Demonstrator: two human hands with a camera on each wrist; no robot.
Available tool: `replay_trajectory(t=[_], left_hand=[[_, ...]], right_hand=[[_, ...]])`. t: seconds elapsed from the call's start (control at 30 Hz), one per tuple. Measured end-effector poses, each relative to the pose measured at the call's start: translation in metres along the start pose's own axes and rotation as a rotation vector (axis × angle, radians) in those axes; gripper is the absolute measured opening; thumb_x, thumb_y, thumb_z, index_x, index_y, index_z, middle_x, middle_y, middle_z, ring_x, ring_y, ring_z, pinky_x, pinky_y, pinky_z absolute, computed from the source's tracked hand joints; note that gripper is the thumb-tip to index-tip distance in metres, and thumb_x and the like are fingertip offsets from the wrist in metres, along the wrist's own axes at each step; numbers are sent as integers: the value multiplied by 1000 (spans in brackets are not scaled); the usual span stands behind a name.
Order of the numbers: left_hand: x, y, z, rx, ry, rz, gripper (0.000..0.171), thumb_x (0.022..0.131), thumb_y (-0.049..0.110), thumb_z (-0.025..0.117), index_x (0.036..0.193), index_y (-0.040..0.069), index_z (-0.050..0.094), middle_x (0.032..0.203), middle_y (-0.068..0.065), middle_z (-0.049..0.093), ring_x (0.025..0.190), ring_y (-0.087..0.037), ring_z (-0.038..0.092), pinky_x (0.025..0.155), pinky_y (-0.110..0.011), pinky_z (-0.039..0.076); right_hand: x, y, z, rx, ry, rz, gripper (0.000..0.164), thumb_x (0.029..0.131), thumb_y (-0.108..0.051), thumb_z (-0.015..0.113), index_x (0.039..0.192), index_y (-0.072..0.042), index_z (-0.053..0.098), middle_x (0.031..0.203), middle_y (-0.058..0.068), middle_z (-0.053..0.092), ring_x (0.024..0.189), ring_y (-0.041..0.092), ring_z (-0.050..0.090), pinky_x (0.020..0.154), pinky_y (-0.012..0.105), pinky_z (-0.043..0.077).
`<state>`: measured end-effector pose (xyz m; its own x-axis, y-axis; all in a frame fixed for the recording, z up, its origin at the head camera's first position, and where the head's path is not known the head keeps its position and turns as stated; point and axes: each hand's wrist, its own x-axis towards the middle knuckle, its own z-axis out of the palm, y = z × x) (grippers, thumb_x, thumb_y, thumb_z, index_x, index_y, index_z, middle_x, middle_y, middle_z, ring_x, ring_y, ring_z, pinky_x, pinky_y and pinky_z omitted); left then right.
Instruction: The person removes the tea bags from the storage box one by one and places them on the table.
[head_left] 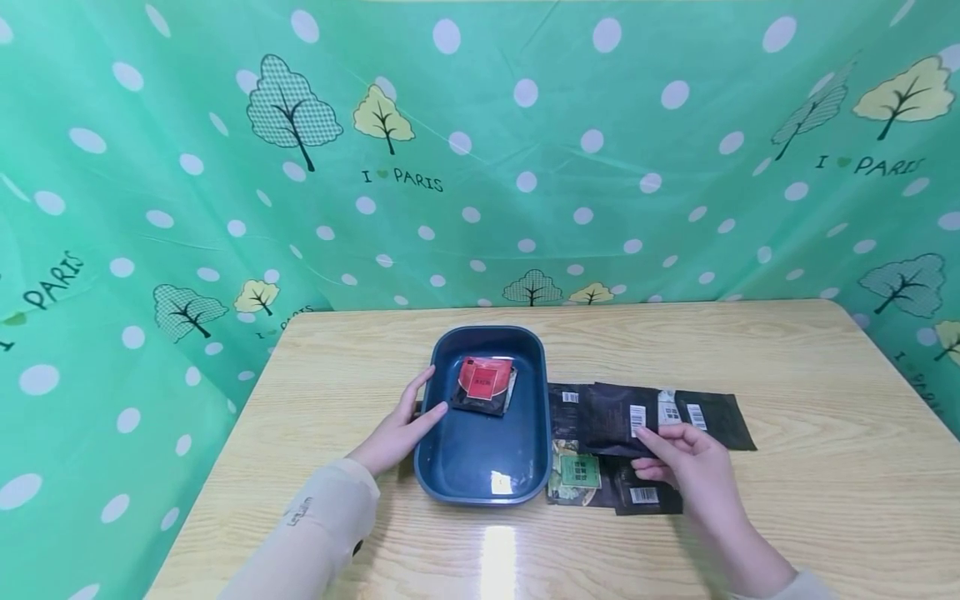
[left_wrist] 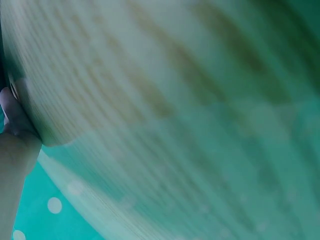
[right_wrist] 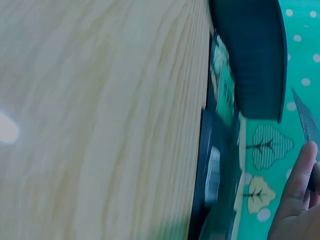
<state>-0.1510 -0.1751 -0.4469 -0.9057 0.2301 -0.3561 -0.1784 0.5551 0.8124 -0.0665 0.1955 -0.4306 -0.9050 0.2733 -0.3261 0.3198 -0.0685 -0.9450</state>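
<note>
A dark blue plastic basin (head_left: 487, 458) stands on the table with a red-and-black sachet (head_left: 483, 385) inside, lying over another one mostly hidden beneath it. My left hand (head_left: 397, 429) holds the basin's left side, thumb at the rim and fingers along the outer wall. Between thumb and fingers, my right hand (head_left: 693, 467) pinches a black sachet (head_left: 611, 417) with a white barcode label. That sachet is raised above the others, as the right wrist view shows. Under it and around it lie several more sachets, including a green-labelled one (head_left: 581, 475) and a black one (head_left: 720, 421).
The light wood table (head_left: 810, 500) carries the basin left of centre, with the sachets against its right side. Behind the table hangs a green curtain (head_left: 517, 217) with dots and trees. The left wrist view shows mostly blurred tabletop.
</note>
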Motion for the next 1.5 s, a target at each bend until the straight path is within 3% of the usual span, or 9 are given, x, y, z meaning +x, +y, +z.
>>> replay_trajectory(t=[0.3, 0.63, 0.83, 1.0, 1.23, 1.5], left_hand=[[-1, -1, 0, -10, 0, -10, 66, 100, 56, 47, 153, 53, 8, 166, -9, 18, 149, -44, 22, 114, -68, 24], [-1, -1, 1, -12, 7, -10, 66, 100, 55, 47, 153, 52, 8, 166, -10, 18, 149, -44, 23, 114, -68, 25], [-2, 0, 2, -11, 9, -13, 66, 100, 55, 47, 153, 52, 8, 165, -11, 19, 148, -45, 24, 113, -69, 26], [-2, 0, 2, -6, 9, -16, 66, 99, 56, 47, 153, 52, 8, 165, -12, 20, 148, -45, 24, 113, -69, 27], [-1, 0, 1, 3, 6, -12, 66, 100, 55, 47, 153, 52, 8, 166, -11, 18, 149, -45, 23, 114, -69, 24], [0, 0, 2, -3, 9, -12, 66, 99, 56, 48, 153, 53, 8, 165, -11, 19, 148, -45, 24, 114, -68, 26]], right_hand=[[5, 8, -36, -8, 7, 20, 25, 92, -15, 72, 104, -2, 53, 75, -7, 73, 61, 14, 72, 63, 29, 61], [7, 10, -59, -120, 19, 93, 45, 91, -22, 73, 119, 4, 48, 74, -8, 73, 65, 14, 72, 66, 30, 61], [7, 18, -80, -184, 19, 80, 55, 93, -22, 70, 128, 11, 42, 75, -9, 73, 65, 13, 72, 66, 28, 61], [11, 22, -102, -286, 47, 150, 71, 96, -34, 66, 139, 14, 35, 81, -9, 72, 70, 11, 72, 70, 26, 60], [17, 27, -127, -328, 45, 193, 64, 99, -33, 60, 137, 14, 40, 86, -9, 69, 74, 10, 71, 73, 27, 60], [22, 31, -143, -356, 32, 252, 69, 99, -34, 61, 140, 16, 37, 88, -7, 68, 75, 9, 70, 73, 28, 60]])
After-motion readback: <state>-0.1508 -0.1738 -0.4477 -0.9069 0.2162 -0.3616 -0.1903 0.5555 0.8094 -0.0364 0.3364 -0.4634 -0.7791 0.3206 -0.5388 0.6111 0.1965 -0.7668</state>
